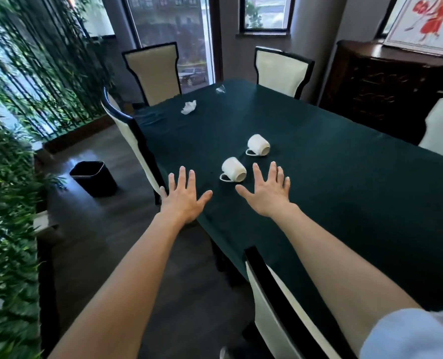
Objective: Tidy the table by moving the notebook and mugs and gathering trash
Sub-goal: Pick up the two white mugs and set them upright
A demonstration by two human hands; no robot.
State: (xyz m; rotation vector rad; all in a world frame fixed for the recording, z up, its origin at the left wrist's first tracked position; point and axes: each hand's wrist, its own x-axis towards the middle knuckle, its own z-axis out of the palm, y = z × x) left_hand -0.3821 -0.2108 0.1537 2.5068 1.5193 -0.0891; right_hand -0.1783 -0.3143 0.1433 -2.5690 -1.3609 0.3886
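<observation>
Two white mugs lie on their sides on the dark green tablecloth. The nearer mug sits between my hands; the farther mug lies just behind it. My left hand hovers open over the table's left edge, fingers spread. Just right of the nearer mug, my right hand is open too, palm down. A crumpled white tissue rests near the far left corner. A small clear plastic scrap lies at the far edge. No notebook is in view.
A black trash bin stands on the floor left of the table. Cream chairs with black frames ring the table: one by my left hand, one in front of me, two at the far end. A dark cabinet stands right; bamboo plants left.
</observation>
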